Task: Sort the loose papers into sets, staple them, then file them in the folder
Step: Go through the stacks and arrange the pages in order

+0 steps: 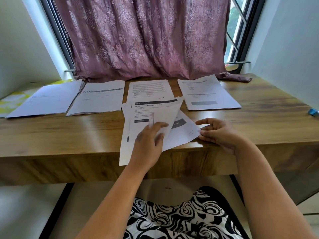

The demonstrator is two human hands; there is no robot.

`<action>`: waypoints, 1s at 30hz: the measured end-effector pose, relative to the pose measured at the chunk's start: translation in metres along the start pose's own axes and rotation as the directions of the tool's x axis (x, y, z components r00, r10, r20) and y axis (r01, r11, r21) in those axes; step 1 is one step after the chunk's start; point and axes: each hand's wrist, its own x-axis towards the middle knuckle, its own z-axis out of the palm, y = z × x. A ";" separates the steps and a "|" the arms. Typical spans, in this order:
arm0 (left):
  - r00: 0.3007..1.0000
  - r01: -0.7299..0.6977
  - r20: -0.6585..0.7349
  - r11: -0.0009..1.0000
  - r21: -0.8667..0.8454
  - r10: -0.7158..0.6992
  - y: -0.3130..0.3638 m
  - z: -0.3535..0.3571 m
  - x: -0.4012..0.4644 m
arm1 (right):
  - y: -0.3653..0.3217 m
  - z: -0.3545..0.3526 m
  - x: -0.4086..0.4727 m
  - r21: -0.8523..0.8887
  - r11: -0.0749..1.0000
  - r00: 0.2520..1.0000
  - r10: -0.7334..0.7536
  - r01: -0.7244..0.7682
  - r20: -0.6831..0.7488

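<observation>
My left hand lifting a sheet off the loose stack at frame centre, my right hand pinching the lower sheet's corner, four sorted sets across the wooden surface behind, pink curtain up top

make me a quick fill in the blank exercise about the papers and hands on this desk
1. Along the back of the wooden table lie ____ separate paper piles.
2. The sheet being lifted is held up by the ____ hand.
3. The right hand pinches the loose papers at a ____.
4. Behind the piles hangs a ____ curtain.

Missing words: four; left; corner; purple
</observation>
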 end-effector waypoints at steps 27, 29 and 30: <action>0.850 0.494 0.002 0.797 0.346 -0.527 -0.020 -0.036 0.026 | -0.032 0.034 0.003 -0.335 0.937 0.995 0.091 -0.099 -0.039; 0.853 0.493 0.028 0.823 0.283 -0.521 -0.021 -0.042 0.026 | -0.031 0.031 0.003 -0.374 0.922 0.993 0.116 -0.104 0.010; 0.851 0.506 0.041 0.838 0.205 -0.524 -0.020 -0.046 0.025 | -0.032 0.030 0.001 -0.362 0.926 0.991 0.132 -0.111 0.034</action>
